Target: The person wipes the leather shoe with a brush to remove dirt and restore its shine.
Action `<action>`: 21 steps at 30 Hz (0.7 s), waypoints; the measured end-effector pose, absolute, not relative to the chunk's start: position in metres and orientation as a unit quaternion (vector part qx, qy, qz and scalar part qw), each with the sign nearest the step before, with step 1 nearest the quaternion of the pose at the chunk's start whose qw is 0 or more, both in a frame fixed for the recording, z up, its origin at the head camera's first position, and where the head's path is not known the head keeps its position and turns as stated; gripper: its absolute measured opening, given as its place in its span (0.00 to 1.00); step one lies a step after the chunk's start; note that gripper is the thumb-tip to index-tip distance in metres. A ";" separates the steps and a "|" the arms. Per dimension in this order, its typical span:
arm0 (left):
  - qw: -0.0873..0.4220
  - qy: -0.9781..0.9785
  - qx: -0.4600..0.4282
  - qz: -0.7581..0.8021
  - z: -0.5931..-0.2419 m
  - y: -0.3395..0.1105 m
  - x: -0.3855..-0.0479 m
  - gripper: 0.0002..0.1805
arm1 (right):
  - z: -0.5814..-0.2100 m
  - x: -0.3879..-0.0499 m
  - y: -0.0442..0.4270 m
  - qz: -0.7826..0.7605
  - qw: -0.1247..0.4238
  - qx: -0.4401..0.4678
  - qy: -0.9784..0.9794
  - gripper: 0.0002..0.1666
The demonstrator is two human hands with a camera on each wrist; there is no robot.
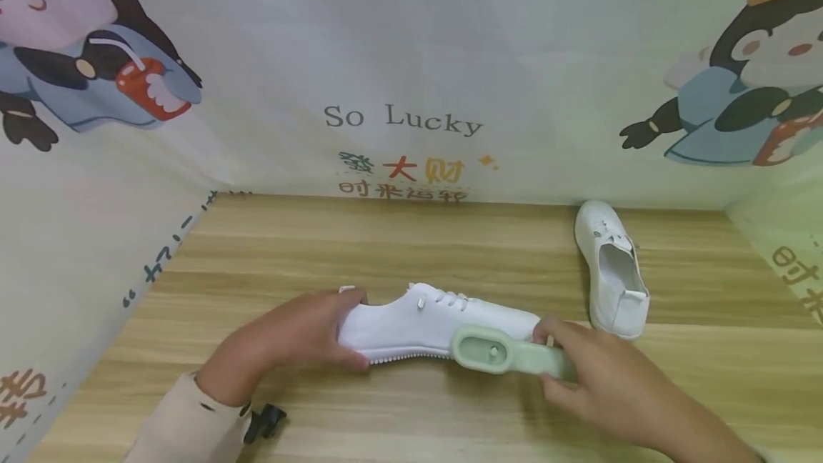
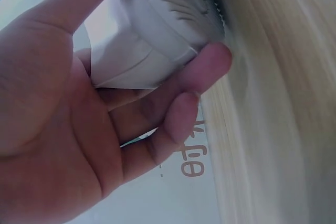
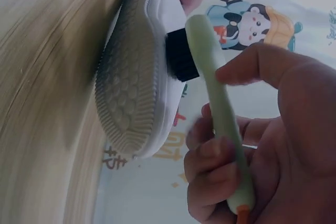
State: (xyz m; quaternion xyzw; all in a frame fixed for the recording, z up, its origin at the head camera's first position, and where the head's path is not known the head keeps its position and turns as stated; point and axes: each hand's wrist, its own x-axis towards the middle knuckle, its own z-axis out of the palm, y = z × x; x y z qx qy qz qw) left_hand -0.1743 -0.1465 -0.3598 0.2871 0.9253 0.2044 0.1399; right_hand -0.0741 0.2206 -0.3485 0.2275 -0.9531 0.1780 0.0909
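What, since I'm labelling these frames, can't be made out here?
Patch of shoe under the brush: in the head view the brush covers it; in the right wrist view, its bristles do.
Shoe's far side: head view, hidden by the shoe itself.
Other shoe's sole: head view, hidden beneath it.
Black item: head view, too small to identify.
Orange bit: right wrist view, cut off by the bottom edge.

Bare left hand (image 1: 302,331) and right hand (image 1: 601,381); at seven o'clock, a beige sleeve (image 1: 186,427), a small black fitting (image 1: 265,423) beside its cuff (image 1: 221,410).
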 end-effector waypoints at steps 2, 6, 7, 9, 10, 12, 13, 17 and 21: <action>0.134 0.928 0.287 0.196 -0.357 -0.146 -0.174 0.31 | -0.348 -0.076 0.223 0.200 0.065 0.221 -0.952 0.20; 0.127 0.933 0.285 0.181 -0.356 -0.144 -0.174 0.36 | -0.348 -0.079 0.227 0.222 0.030 0.215 -0.951 0.18; 0.126 0.934 0.284 0.176 -0.356 -0.143 -0.173 0.39 | -0.348 -0.080 0.228 0.226 0.022 0.214 -0.950 0.16; 0.121 0.937 0.283 0.164 -0.356 -0.143 -0.172 0.46 | -0.347 -0.081 0.230 0.229 0.015 0.214 -0.949 0.12; 0.117 0.938 0.287 0.156 -0.355 -0.143 -0.172 0.49 | -0.346 -0.082 0.231 0.232 0.010 0.213 -0.949 0.10; 0.107 0.939 0.294 0.144 -0.354 -0.143 -0.171 0.49 | -0.345 -0.084 0.232 0.243 0.000 0.214 -0.946 0.10; 0.103 0.939 0.298 0.139 -0.353 -0.143 -0.171 0.47 | -0.345 -0.085 0.232 0.248 -0.007 0.214 -0.945 0.11; 0.087 0.936 0.316 0.129 -0.350 -0.143 -0.168 0.30 | -0.346 -0.086 0.232 0.257 -0.014 0.220 -0.941 0.14; 0.098 0.936 0.311 0.130 -0.345 -0.142 -0.166 0.29 | -0.345 -0.087 0.234 0.245 -0.010 0.216 -0.945 0.14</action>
